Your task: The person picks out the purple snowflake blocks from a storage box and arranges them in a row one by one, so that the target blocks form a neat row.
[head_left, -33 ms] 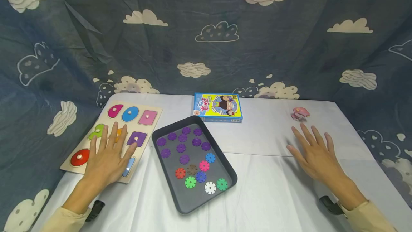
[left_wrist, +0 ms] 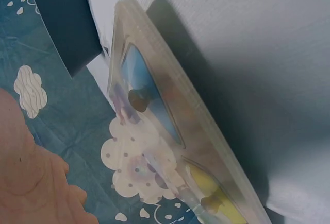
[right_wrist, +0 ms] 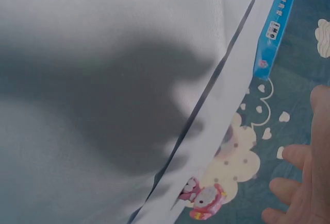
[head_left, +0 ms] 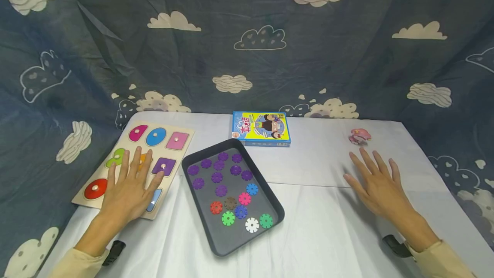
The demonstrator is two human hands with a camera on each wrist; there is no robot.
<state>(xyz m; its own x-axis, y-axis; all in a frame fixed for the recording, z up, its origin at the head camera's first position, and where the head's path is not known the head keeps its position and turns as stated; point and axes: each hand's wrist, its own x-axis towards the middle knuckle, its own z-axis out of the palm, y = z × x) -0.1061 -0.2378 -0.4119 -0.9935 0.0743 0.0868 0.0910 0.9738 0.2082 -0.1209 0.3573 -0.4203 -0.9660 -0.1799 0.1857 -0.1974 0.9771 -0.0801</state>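
My left hand [head_left: 129, 188] is spread over a wooden knob puzzle board [head_left: 160, 152], fingers straight and apart, holding nothing. Coloured pieces sit in the board, among them a red oval [head_left: 95, 188], a blue oval [head_left: 156, 136] and a purple square [head_left: 164, 166]. In the left wrist view the board's edge and a blue piece [left_wrist: 144, 90] show beside the hand. My right hand [head_left: 380, 190] is spread above the white cloth, with nothing in it. In the right wrist view it casts a shadow on the cloth. Just past its fingertips lies a small pink toy [head_left: 360, 135].
Between the hands, a dark grey tray [head_left: 224, 241] lies at a slant. Several purple notched discs [head_left: 217, 177] fill its far part, with mixed colours nearer, such as a white disc [head_left: 252, 225]. Behind it is a blue and yellow box [head_left: 261, 128]. A cloud-patterned curtain [head_left: 193, 63] hangs behind.
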